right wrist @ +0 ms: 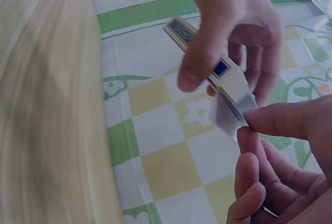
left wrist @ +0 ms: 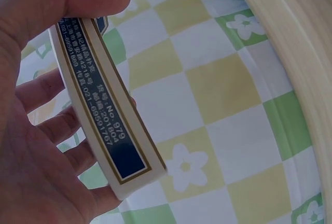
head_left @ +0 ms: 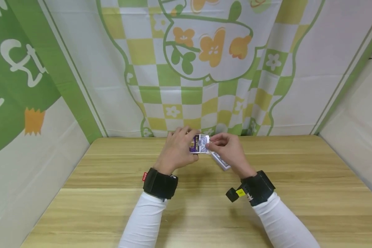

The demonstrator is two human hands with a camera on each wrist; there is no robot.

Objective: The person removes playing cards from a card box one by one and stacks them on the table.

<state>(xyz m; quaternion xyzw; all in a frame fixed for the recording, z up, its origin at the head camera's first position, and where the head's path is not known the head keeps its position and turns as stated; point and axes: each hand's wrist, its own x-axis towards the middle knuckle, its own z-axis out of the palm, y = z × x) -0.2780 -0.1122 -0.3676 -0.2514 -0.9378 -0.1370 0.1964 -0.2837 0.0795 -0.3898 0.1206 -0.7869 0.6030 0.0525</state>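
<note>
Card box (left wrist: pixel 104 92), raised above the desk (head_left: pixel 105 206)
Left grip (head_left: pixel 179 148) clamped round it; right grip (head_left: pixel 230 150) pinches a flap or card (right wrist: pixel 245 103), unclear which. Off-axis pulling could crease that or wrench the box loose.

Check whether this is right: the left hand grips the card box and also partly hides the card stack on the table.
Wrong hand: in the head view, the right hand partly hides the card stack on the table. The left hand does grip the card box.
</note>
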